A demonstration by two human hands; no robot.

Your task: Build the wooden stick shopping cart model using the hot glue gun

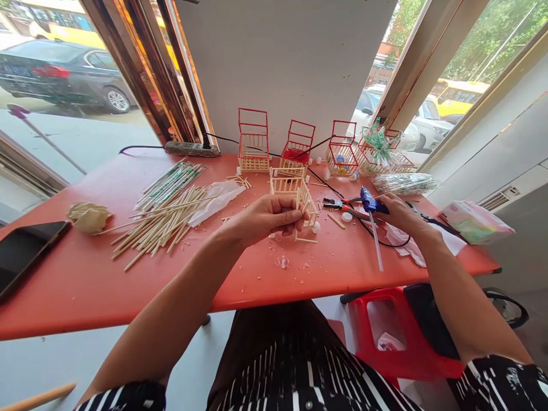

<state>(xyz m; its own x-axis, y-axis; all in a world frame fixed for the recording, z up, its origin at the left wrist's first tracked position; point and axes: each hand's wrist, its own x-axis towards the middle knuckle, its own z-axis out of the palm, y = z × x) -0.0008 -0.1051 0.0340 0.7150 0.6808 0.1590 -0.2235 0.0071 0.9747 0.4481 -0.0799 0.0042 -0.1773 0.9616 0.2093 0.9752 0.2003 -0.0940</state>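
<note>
My left hand is closed in a pinch over the middle of the table, holding a thin wooden stick upright. Right behind it stands a small unpainted cart-like frame of wooden sticks, partly hidden by my fingers. Whether the short stick below my hand joins the held one, I cannot tell. To the right, my right hand is closed on a blue glue gun. A clear glue stick juts out of it toward the table's front edge. Orange-handled pliers lie beside the gun.
Several red-topped stick carts line the back by the wall. Loose wooden sticks and paper straws lie left, near a phone-like black tray. A power strip, black cable and tissue pack are also on the table.
</note>
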